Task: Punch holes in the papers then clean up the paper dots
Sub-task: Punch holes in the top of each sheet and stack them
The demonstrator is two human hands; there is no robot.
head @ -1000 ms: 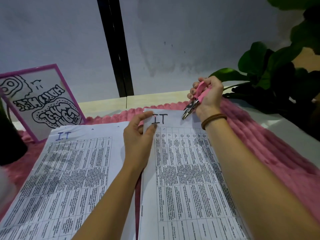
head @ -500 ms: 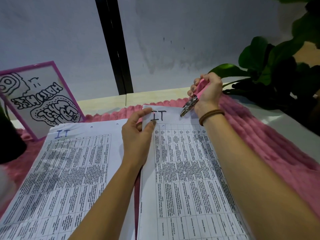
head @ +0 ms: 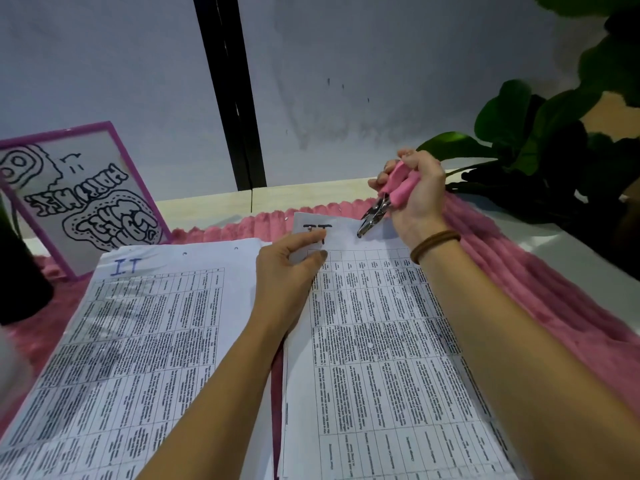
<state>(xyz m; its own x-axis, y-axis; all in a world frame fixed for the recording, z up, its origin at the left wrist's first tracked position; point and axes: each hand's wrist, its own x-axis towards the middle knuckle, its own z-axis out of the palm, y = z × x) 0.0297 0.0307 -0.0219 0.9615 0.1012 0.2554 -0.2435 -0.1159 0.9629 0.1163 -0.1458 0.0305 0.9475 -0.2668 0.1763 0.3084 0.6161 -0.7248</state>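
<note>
Two stacks of printed table sheets lie side by side on a pink fluffy mat. The left stack shows punched holes along its top edge. My left hand pinches the top left corner of the right stack, thumb on top beside the letters "IT". My right hand grips a pink-handled hole punch, whose metal jaws sit at the right stack's top margin. A small white paper dot lies on the right stack.
A purple-framed clear board with black doodles leans at the back left. A dark object stands at the left edge. A leafy green plant fills the back right. The wall with a black vertical strip rises behind the table.
My right hand with the punch has stayed at the top margin of the right stack, shifting only slightly. My left hand keeps its pinch on the corner.
</note>
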